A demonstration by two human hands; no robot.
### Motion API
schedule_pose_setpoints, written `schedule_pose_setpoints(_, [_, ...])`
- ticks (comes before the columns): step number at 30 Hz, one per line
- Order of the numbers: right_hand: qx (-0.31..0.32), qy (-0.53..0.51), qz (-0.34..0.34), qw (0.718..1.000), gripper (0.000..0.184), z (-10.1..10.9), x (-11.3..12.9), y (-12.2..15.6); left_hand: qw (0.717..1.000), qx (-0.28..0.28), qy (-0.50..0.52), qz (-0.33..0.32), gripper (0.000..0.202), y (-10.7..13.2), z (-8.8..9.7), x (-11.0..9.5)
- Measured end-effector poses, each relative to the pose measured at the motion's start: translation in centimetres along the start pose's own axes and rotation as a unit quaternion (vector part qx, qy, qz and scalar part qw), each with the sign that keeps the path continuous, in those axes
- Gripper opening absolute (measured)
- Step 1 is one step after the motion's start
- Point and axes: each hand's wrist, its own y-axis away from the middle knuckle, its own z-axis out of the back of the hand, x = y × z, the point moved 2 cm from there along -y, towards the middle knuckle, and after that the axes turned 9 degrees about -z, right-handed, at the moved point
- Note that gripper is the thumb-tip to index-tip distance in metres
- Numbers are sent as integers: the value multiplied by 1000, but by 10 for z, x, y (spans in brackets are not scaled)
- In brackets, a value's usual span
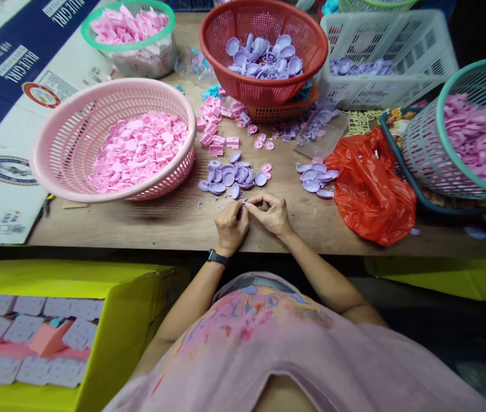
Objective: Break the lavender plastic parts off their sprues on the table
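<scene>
My left hand (229,224) and my right hand (272,214) meet near the table's front edge, fingers pinched together. Between the fingertips is a small purple plastic piece (246,202), mostly hidden; its exact shape cannot be made out. Just beyond my hands lies a heap of purple oval plastic pans (228,176), with a few tiny purple bits (200,205) beside it. A second, smaller group of purple oval pieces (315,178) lies to the right. Small pink round pieces (266,167) touch the edge of the nearer heap.
A pink basket (49,146) of pink pieces stands left, a red basket (264,94) of purple pieces behind. To the right are a red plastic bag (369,189), a white crate (401,94) and a tilted teal-rimmed basket (427,131). A yellow box (126,320) sits below left.
</scene>
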Motion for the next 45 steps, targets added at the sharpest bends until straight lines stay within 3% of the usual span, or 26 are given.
schedule_pose_setpoints(9, [37,5,-7,999,9,3,-2,-2,999,44,21,13,14,1,1,1])
schedule_pose_setpoints(14, [-1,47,19,999,8,0,-1,-5,997,29,24,61,14,-2,-2,1])
schedule_pose_setpoints(18, [-56,111,41,991,10,8,3,-9,996,31,50,62,22,-6,-2,-2])
schedule_pose_setpoints(21, [-167,162,44,972,12,37,2,-19,995,17,59,73,19,-8,-1,0])
schedule_pose_setpoints(24, [-270,234,47,933,14,81,-6,-37,994,-6,57,97,17,-8,-2,4])
schedule_pose_setpoints(28, [-314,304,38,899,9,133,-30,-57,993,-14,46,111,26,-8,-4,6])
schedule_pose_setpoints(31, [-339,302,36,890,12,149,-44,-58,993,-16,37,114,32,-9,-2,6])
schedule_pose_setpoints(34, [-350,291,47,889,12,142,-45,-52,992,-25,28,123,24,-11,4,8])
schedule_pose_setpoints(37, [-323,285,79,899,11,117,-35,-45,992,-7,7,123,11,-19,10,19])
schedule_pose_setpoints(39, [-266,281,98,917,11,95,-29,-43,992,24,-17,126,11,-25,12,30])
schedule_pose_setpoints(42, [-118,278,96,948,16,60,-24,-41,986,83,-57,135,19,-35,9,45])
schedule_pose_setpoints(45, [-27,312,73,947,21,36,-22,-36,978,135,-79,135,26,-38,4,51])
